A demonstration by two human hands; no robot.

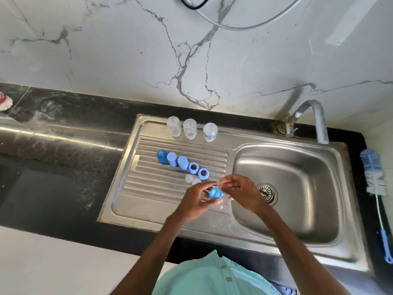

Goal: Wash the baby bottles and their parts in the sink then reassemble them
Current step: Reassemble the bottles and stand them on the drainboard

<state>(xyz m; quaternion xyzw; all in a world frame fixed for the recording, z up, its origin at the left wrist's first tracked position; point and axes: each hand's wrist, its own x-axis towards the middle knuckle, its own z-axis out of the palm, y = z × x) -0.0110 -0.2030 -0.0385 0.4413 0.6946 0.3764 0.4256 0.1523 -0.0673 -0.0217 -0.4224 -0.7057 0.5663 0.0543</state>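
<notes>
**Item:** blue collar (215, 193), the screw ring of a baby bottle.

**Location:** held above the near part of the drainboard (131, 188), between both hands.

**Left hand** (196, 198): fingers curled round the collar from its left side, gripping it.

**Right hand** (242, 191): fingers drawn together just above and right of the collar. Something pale and clear shows there, possibly a teat; whether they pinch it cannot be told.

**Axis:** the collar's open face seems turned toward the right fingers.

**Judgement:** seating a teat through the ring falls to the right hand.

**Beyond the fingers:**
- two clear teats (188, 177), nearest
- two loose collars (193, 167)
- three caps (172, 159)
- three upturned bottles (190, 128), farthest
</notes>
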